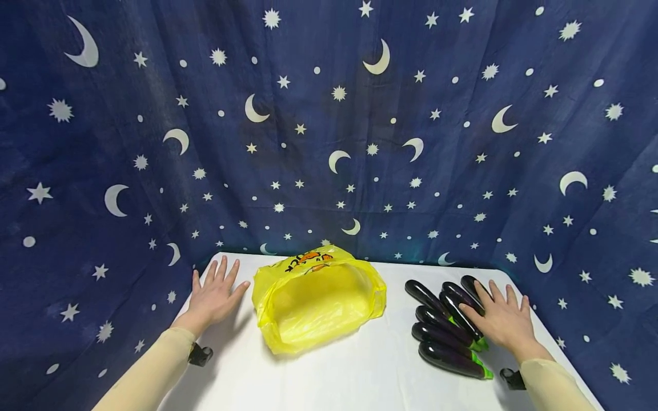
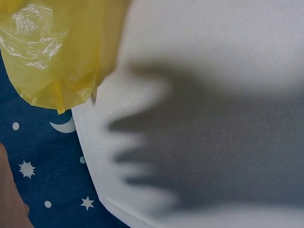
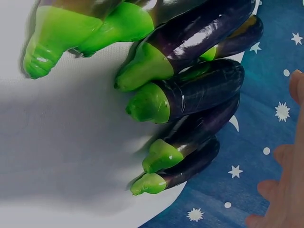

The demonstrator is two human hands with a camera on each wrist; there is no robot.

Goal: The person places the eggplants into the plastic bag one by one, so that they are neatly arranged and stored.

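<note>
Two spread hands over a white worktop [image 1: 354,374], a yellow bag [image 1: 263,288] between them, eggplants [image 1: 442,337] to the right.
From where I stand, the left hand [image 1: 213,299] hovers just beside the bag, its grip apart, fingers fanned, its shadow falling on the white cover; the right hand [image 1: 506,324] hangs over the outer side of the eggplants, its grip apart too, fingers and thumb splayed. The bag lies with its mouth gaping toward the person, an orange and black print along its far upper side. The eggplants, dark and glossy, lie bunched side by side, some overlapping, green ends toward the person. Cream sleeves [image 1: 154,368] cover both forearms, and a blue cloth [image 1: 308,217] with pale moons and stars hangs around.
</note>
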